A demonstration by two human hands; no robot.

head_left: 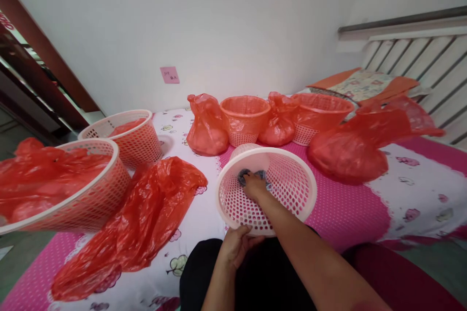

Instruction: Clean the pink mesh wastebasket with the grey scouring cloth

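Steadying a white perforated basket (pixel 292 180), tipped on its side at lower centre of the frame with its mouth facing the camera. Left hand (pixel 237 245) gripping the near rim from below, fingers (pixel 243 229) curled closed over the edge, seemingly to keep the basket from rolling on the soft bed (pixel 365 209). Right hand (pixel 254 185) reaching deep inside, fingers closed on a dark cloth (pixel 251 175) and pressing it against the basket's base, consistent with wiping the inside; tilting likely giving the arm a straight reach to the bottom.

Lying just left of the basket, a loose red plastic bag (pixel 138 223), flattened and spread across the bedcover. Standing at far left, two further white baskets (pixel 120 131), each holding red plastic, the nearer one (pixel 105 189) looming large at the frame edge. Sitting along the upper centre, a row of knotted red bags (pixel 207 129) alternating with lined baskets (pixel 245 116), grouped against the wall. Resting at right of centre, a bulging red bag (pixel 350 155).

Showing on the wall at upper centre-left, a pink note (pixel 170 75) bearing handwriting too small to read. Showing at the far upper left edge, red characters, cut off and illegible. No brand marks showing on baskets or bags.
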